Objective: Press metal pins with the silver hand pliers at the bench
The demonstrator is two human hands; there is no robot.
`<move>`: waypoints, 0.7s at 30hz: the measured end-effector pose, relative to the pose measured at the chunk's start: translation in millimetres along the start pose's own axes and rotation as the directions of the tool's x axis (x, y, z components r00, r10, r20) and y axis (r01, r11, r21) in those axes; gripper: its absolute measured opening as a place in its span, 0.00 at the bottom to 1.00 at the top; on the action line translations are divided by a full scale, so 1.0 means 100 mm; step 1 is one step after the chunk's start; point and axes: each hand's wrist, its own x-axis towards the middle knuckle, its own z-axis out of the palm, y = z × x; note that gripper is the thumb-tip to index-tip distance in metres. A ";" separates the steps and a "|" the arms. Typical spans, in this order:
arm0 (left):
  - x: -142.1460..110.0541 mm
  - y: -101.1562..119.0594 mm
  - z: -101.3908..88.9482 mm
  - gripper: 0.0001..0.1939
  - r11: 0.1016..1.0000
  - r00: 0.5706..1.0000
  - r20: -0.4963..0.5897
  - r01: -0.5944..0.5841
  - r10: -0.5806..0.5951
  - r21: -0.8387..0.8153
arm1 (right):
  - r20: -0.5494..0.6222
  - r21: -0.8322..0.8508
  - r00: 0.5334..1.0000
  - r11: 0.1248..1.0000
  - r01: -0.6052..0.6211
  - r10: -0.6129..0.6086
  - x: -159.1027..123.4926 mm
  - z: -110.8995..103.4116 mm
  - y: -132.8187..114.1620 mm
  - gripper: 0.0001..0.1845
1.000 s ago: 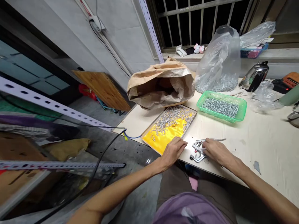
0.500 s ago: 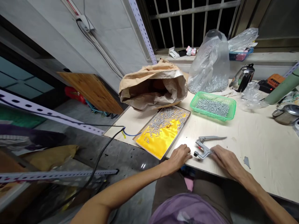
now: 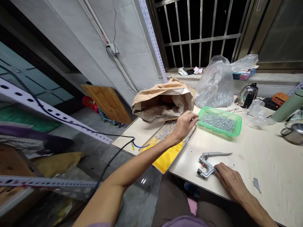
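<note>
My left hand [image 3: 184,126] is over the far right part of the shallow tray [image 3: 165,157] lined with yellow cloth, close to the green basket [image 3: 219,132]. Its fingers are drawn together; whatever they may hold is too small to make out. Small metal pins [image 3: 163,134] lie loose on the yellow cloth, partly hidden by my left arm. At the table's front edge, my right hand [image 3: 228,176] is closed around the lower handle of grey spring-loaded pliers [image 3: 208,168] with a C-shaped jaw. The pliers' upper handle stands apart from the lower one. Similar metal pieces [image 3: 220,122] fill the basket.
Behind the tray lies an open brown paper sack [image 3: 163,101]. A clear plastic bag [image 3: 214,85] with metal parts, a kettle [image 3: 247,94], a green bottle [image 3: 287,105] and a steel mug [image 3: 293,133] stand farther right. A black cable [image 3: 115,153] hangs off the left edge.
My left hand has moved from beside the pliers up and away, over the tray toward the basket. My right hand has slid back from over the pliers to the lower handle's end.
</note>
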 end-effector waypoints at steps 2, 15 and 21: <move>-0.13 -0.18 0.01 0.07 0.995 0.990 0.122 0.063 -0.073 0.082 | 0.001 -0.017 1.000 1.000 0.023 -0.023 0.04 0.04 -0.03 0.09; -0.75 -0.79 0.44 0.10 0.932 0.802 0.484 0.244 -0.349 0.267 | 0.029 -0.141 0.998 0.988 0.058 -0.055 0.02 0.29 -0.03 0.09; -0.79 -0.82 0.38 0.06 0.895 0.809 0.382 0.395 -0.446 0.208 | -0.068 0.192 0.998 0.981 0.009 0.004 0.33 0.03 -0.16 0.12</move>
